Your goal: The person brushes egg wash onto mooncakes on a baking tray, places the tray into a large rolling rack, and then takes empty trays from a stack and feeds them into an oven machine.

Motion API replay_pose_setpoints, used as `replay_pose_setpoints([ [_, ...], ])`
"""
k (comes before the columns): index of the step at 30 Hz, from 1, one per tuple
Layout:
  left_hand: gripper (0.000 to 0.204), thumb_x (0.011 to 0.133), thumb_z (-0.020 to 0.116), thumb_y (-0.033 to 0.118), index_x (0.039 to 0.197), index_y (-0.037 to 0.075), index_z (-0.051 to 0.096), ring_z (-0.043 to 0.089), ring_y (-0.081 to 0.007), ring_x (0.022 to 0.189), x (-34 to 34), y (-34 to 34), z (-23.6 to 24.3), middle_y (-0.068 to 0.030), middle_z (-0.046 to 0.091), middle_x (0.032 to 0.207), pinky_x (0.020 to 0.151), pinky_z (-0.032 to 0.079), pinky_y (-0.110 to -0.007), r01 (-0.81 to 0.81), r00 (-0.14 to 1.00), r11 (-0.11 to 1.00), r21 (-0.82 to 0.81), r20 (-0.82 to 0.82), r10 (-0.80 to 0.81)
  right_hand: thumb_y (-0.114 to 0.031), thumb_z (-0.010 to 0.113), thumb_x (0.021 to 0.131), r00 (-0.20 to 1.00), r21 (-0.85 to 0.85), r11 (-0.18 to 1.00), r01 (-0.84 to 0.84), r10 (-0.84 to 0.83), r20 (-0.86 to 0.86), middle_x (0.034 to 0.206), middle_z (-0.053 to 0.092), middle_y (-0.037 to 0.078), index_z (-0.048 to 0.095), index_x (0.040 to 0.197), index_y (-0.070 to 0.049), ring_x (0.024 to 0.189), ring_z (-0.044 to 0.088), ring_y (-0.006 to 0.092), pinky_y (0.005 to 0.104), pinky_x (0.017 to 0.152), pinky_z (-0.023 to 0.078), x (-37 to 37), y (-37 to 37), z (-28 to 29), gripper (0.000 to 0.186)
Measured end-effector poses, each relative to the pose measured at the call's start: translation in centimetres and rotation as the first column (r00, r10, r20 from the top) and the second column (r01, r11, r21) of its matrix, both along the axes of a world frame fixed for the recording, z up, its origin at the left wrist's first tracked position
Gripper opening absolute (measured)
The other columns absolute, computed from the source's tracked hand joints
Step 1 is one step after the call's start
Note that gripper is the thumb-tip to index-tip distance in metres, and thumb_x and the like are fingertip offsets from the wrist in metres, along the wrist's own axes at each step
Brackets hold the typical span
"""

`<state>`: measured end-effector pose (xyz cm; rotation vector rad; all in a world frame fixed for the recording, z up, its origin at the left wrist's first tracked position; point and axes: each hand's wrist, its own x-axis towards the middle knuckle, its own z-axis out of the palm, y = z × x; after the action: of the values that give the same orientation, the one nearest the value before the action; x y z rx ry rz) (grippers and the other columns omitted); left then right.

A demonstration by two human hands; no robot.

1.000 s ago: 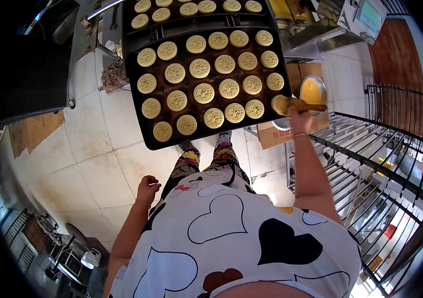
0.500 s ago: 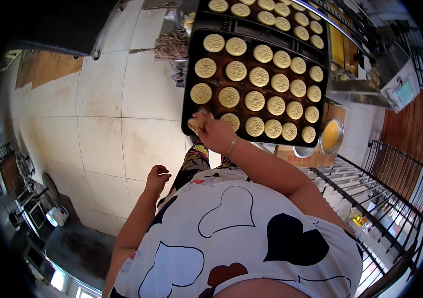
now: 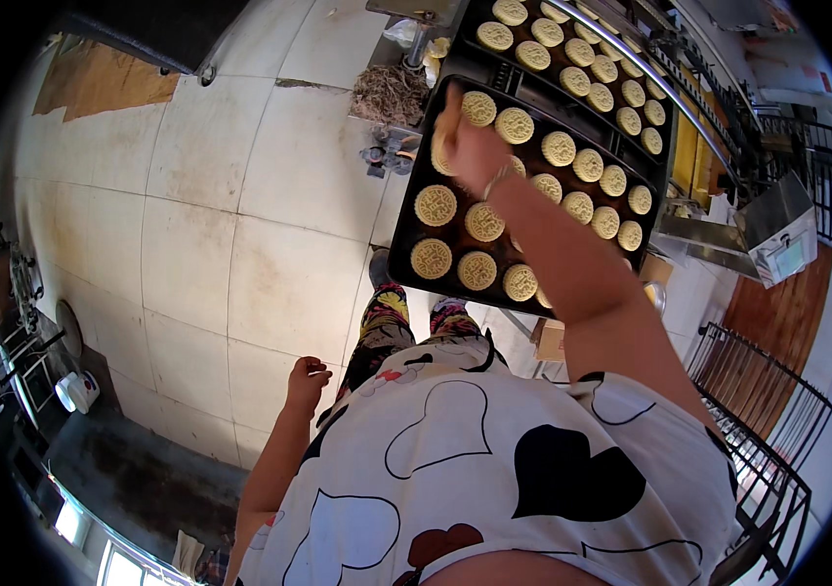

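A dark baking tray (image 3: 401, 256) lies ahead of me, filled with rows of round, pale yellow pastries (image 3: 483, 222) with scalloped edges and pressed patterns. My right hand (image 3: 475, 151) is over the tray's far left part, its wrist wearing a bracelet. Its fingers reach toward the left rim beside a far-corner pastry (image 3: 478, 108). They are blurred, and I cannot tell whether they touch or hold a pastry. The right forearm hides part of the near right rows. Low beside my left leg hangs my left hand (image 3: 309, 379), fingers loosely bent, nothing visible in it.
A second tray of pastries (image 3: 546, 32) sits beyond, crossed by a metal bar. To the right are a machine with a screen (image 3: 792, 256), a cardboard box (image 3: 550, 342) and black railings (image 3: 758, 391). A mop head (image 3: 392, 96) stands left of the tray.
My right hand has moved from the tray's near left corner, where it was at a pastry, up to the far left part. The view has shifted; my left hand hangs as before.
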<state>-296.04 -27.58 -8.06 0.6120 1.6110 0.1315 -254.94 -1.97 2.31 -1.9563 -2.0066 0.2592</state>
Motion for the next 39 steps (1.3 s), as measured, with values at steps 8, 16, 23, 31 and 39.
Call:
replay_pose_setpoints([
  [8,0.035,0.07,0.065,0.001,0.101,-0.001,0.05,0.058,-0.0176,0.079,1.1,0.2,0.3,-0.0106,0.059,0.093,0.067,0.049,-0.028,0.04,0.999,0.999,-0.008,-0.023,-0.04,-0.024,0.054,0.083,0.994,-0.03,0.999,0.027,-0.031,-0.107,0.071,0.061,0.015,0.054,0.1,-0.008,0.061,0.059,0.0364,0.0457,0.055,0.047,1.5,-2.6,-6.2,0.023],
  [16,0.034,0.07,0.065,0.002,0.101,0.0,0.05,0.058,-0.0175,0.08,2.8,1.1,1.0,-0.0094,0.06,0.094,0.067,0.049,-0.028,0.115,0.992,0.993,-0.012,-0.054,-0.116,-0.032,0.055,0.082,0.936,-0.355,0.933,0.055,-0.172,-0.306,0.067,0.059,0.022,0.06,0.082,-0.002,0.069,0.06,0.0386,0.0463,0.061,0.048,0.0,-12.3,-3.3,0.03],
  [23,0.036,0.07,0.065,0.002,0.103,0.0,0.051,0.057,-0.0175,0.08,5.7,2.1,0.7,-0.0093,0.06,0.094,0.067,0.049,-0.028,0.192,0.981,0.981,0.023,-0.032,-0.191,-0.028,0.057,0.081,0.92,-0.156,0.913,0.377,-0.388,-0.048,0.069,0.06,0.023,0.058,0.07,0.002,0.066,0.059,0.0385,0.0459,0.058,0.048,12.1,-8.0,-2.2,0.031],
  [31,0.035,0.071,0.065,0.002,0.103,0.0,0.051,0.057,-0.0168,0.075,9.1,1.6,0.3,-0.0101,0.06,0.095,0.066,0.048,-0.028,0.273,0.962,0.962,0.001,-0.026,-0.273,-0.036,0.054,0.082,0.782,-0.338,0.92,0.198,-0.356,-0.512,0.074,0.062,0.021,0.064,0.089,-0.006,0.071,0.06,0.0374,0.0462,0.064,0.048,7.8,-23.7,-2.8,0.032],
  [39,0.035,0.07,0.065,0.0,0.102,0.001,0.05,0.057,-0.0174,0.08,15.5,1.8,1.6,-0.0099,0.059,0.096,0.068,0.048,-0.028,0.387,0.921,0.922,0.001,-0.039,-0.387,-0.038,0.055,0.084,0.743,-0.084,0.746,0.661,-0.666,-0.068,0.076,0.063,0.019,0.064,0.085,-0.004,0.074,0.061,0.0367,0.0439,0.063,0.05,33.3,-24.1,-3.2,0.035],
])
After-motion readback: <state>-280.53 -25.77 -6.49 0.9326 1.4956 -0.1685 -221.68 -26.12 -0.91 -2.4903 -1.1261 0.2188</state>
